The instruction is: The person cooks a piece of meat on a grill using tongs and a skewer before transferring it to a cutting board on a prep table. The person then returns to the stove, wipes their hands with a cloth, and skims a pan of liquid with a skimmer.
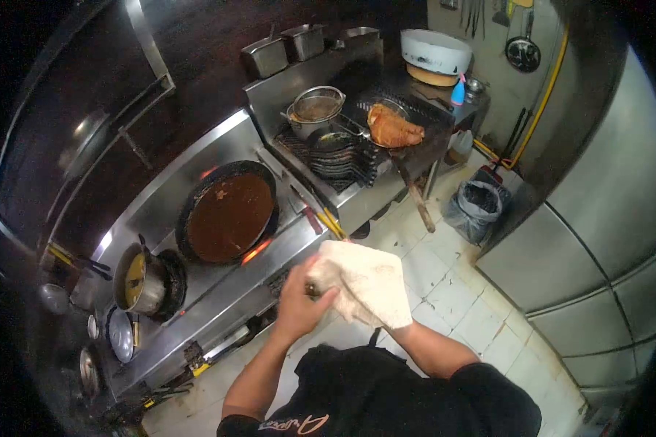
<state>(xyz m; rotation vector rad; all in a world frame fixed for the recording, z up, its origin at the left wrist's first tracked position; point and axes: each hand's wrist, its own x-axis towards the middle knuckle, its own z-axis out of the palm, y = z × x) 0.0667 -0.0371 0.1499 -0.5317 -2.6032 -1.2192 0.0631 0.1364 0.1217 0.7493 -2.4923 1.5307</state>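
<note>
A pale cloth (375,280) is spread in front of my body, above the tiled floor. My left hand (299,302) grips its left edge, thumb on the near side and fingers curled round; the fingertips are slightly blurred. Under the cloth's right part lies my right hand, hidden from view, with only the wrist (414,336) coming out at the lower corner. The fingers of that hand do not show. Beyond the cloth stands a wide black pan (229,211) of reddish-brown sauce on the stove.
A pot (142,280) of yellowish liquid sits left of the pan. Orange-brown cooked food (393,127) rests on the right burner, near a strainer (319,104). A wooden handle (419,204) juts past the counter. A lined bin (477,204) stands on the floor, by steel cabinets (576,284).
</note>
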